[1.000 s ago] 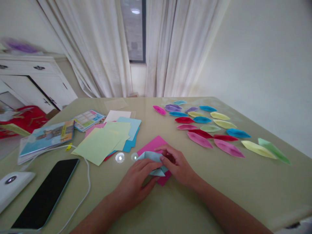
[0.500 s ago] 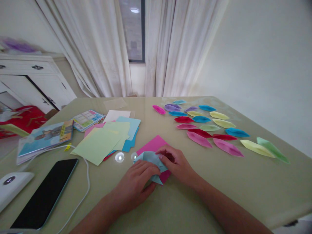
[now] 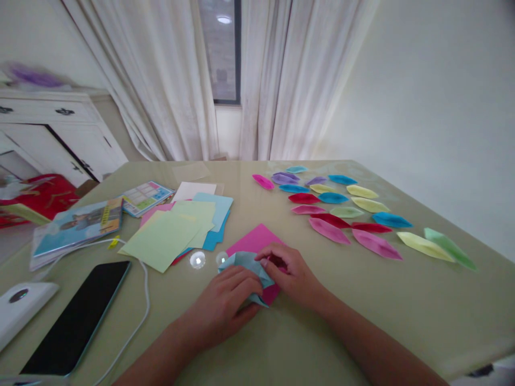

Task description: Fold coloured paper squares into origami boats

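Blue paper [image 3: 243,259] lies between left hand [image 3: 225,295] and right hand [image 3: 293,274], over pink sheet [image 3: 256,239], grasped by both hands' fingers [image 3: 248,286].

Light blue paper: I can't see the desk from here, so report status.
Left hand gripping light blue paper, right hand at its right side. Paper folded and creased. Pink sheet partly beneath; phone off to the left.
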`<state>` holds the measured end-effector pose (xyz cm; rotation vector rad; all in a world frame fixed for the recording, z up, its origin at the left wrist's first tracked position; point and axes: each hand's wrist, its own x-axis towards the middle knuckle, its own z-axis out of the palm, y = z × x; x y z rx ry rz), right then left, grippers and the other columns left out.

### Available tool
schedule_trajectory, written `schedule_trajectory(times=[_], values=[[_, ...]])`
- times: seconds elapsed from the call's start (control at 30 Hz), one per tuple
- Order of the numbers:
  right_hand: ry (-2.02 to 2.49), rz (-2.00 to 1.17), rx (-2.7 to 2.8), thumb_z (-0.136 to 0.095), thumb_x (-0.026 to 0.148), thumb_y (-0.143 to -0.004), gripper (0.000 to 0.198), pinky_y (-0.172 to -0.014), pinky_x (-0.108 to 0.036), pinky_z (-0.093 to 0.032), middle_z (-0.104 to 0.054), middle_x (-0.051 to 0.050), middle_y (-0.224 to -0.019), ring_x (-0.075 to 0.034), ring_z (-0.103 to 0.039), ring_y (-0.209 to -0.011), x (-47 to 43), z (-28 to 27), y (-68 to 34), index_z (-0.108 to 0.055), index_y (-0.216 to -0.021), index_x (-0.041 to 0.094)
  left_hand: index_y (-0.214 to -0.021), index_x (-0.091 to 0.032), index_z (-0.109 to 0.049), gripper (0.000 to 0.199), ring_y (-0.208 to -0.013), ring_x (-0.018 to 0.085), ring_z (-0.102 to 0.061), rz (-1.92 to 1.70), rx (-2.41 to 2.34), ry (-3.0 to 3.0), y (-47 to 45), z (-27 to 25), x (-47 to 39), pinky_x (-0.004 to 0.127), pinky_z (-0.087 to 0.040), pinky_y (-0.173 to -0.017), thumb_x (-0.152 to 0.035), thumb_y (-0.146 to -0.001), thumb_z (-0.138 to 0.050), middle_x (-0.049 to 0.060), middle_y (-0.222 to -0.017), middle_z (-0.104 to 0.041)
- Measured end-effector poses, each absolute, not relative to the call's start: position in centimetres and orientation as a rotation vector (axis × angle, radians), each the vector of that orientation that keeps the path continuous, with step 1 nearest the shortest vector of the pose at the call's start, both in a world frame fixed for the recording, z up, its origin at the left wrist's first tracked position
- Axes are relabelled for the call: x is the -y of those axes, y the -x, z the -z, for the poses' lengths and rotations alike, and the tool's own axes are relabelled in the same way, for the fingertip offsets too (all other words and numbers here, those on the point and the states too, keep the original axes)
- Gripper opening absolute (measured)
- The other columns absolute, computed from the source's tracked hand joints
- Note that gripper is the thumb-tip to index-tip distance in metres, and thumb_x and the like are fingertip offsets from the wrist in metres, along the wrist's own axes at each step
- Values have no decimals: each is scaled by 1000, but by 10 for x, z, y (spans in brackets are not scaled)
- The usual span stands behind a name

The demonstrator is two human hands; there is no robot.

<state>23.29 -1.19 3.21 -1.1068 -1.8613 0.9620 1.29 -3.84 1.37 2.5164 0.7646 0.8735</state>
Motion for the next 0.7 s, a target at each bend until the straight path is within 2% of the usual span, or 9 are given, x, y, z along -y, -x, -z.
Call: schedule_trajectory(times=[0.17,0.33,0.53,0.7], values=[[1115,-973,1883,-61,26,-97,18,-61,-25,-44,-73,-4,-86,-15,-62,-71,12,-31,-233,-77,-101,18,-112,-22,-61,15,-95,24,-65,-879,-785,-2525,-15,-13,37,36,-50,-85,-20,-99,-68,4,-103,-73],[1113,-947,1885,-61,24,-97,18,-63,-25,-45,-75,-4,-89,-15,-63,-72,12,-29,-232,-77,-103,18,-116,-20,-64,16,-95,24,-67,-959,-749,-2654,-18,-15,35,36,-51,-87,-32,-105,-62,6,-105,-75],[1131,-963,1872,-61,24,-97,18,-61,-26,-45,-75,-5,-88,-16,-63,-71,13,-30,-231,-78,-103,19,-100,-20,-64,21,-90,21,-67,-939,-756,-2672,-19,-19,35,33,-51,-82,-39,-106,-58,5,-98,-74],[1110,-973,1866,-62,25,-97,17,-63,-26,-46,-75,-4,-90,-16,-63,-72,13,-29,-231,-77,-103,19,-104,-20,-62,19,-85,23,-67,-927,-773,-2663,-18,-14,37,33,-50,-76,-39,-104,-62,4,-94,-73]])
